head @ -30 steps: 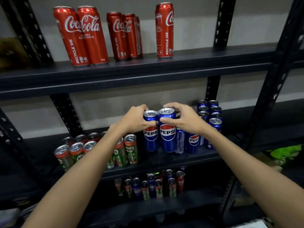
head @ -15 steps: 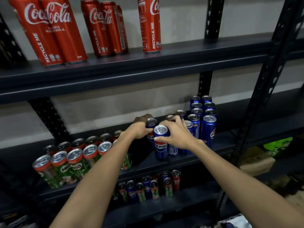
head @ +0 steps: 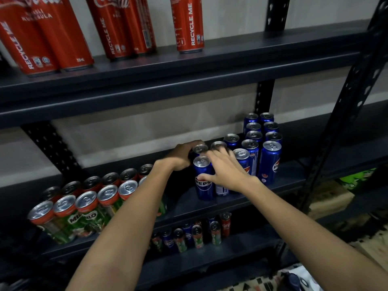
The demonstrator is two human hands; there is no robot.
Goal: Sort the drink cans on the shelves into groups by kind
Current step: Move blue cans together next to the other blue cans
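So we've got our right hand [head: 225,172] wrapped round the front Pepsi can [head: 203,178], upright on the middle shelf [head: 231,203]. Our left hand [head: 182,155] cups the can behind [head: 199,148]. The main Pepsi block [head: 262,143] sits just right of both, so the right hand's nearer for the shove.

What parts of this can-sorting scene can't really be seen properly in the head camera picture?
- Coca-Cola cans, top shelf: tops cut off by the picture's upper edge.
- Pepsi cans in the middle: partly covered by the right hand and left hand.
- Milo cans: the row's right end hidden behind the left forearm.
- Bottom-shelf cans: small, dark, labels unreadable.
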